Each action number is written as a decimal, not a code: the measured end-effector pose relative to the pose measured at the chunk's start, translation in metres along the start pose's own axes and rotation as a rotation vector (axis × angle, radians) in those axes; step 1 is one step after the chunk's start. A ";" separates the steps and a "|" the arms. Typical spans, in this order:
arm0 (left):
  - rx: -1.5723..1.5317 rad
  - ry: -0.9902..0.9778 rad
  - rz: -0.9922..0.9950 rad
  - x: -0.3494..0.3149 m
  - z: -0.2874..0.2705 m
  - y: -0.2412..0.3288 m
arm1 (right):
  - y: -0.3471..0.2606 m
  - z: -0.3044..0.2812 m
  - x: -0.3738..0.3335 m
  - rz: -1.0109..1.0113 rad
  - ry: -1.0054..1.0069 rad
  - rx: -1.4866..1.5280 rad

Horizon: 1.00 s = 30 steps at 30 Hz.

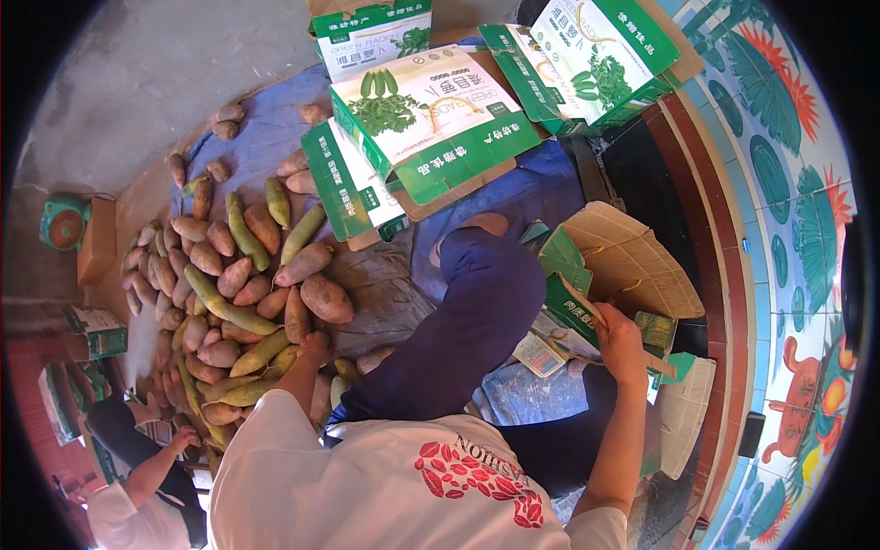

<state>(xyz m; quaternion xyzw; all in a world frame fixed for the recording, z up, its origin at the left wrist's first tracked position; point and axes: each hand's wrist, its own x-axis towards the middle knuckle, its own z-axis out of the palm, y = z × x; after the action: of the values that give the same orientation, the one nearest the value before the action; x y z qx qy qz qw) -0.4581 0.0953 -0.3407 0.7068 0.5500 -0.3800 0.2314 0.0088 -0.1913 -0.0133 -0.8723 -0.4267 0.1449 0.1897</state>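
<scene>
My left hand [314, 348] reaches down into a pile of sweet potatoes [326, 299] and long green radishes [229, 300]. It touches the lower end of an upright, narrow sweet potato [296, 316]; its fingers are hidden, so I cannot tell whether they grip it. On the other side, my right hand [621, 339] is closed on the edge of an open green cardboard box [577, 307]. That box stands beside my bent leg with its brown flaps [632, 252] spread outward. A small printed card [539, 355] lies by the box's near side.
Green-and-white printed cartons [440, 101] stand ahead on a blue tarp [550, 179], with another open carton [596, 64] at far right. A co-worker [137, 495] is at the lower left. A green round-faced device [64, 223] is by the left wall; a tiled ledge [724, 275] borders the right.
</scene>
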 end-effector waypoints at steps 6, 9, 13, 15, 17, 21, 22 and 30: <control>0.021 0.011 -0.028 -0.019 -0.003 0.020 | -0.002 -0.002 -0.004 0.027 0.001 -0.034; 0.135 0.050 -0.017 -0.004 0.012 0.011 | -0.004 0.001 -0.002 0.029 0.002 -0.036; 0.079 0.021 -0.042 -0.005 -0.005 0.028 | -0.004 0.001 -0.003 0.051 0.013 -0.049; 0.065 -0.016 -0.064 -0.008 -0.018 0.036 | -0.003 0.000 -0.004 0.058 0.016 -0.057; 0.177 -0.054 0.008 -0.008 -0.024 0.039 | -0.002 0.000 -0.004 0.052 0.025 -0.053; 0.311 -0.043 0.051 0.001 0.001 0.035 | -0.002 0.003 0.000 0.034 0.013 -0.068; 0.342 -0.006 0.086 -0.015 -0.009 0.047 | 0.001 0.002 -0.002 0.029 0.021 -0.075; 0.377 0.010 0.171 -0.008 0.020 0.039 | 0.002 0.003 0.001 0.053 -0.004 -0.060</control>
<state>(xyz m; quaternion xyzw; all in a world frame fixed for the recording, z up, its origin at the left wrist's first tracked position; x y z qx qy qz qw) -0.4277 0.0642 -0.3499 0.7837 0.4081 -0.4516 0.1238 0.0095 -0.1916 -0.0171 -0.8884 -0.4078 0.1390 0.1586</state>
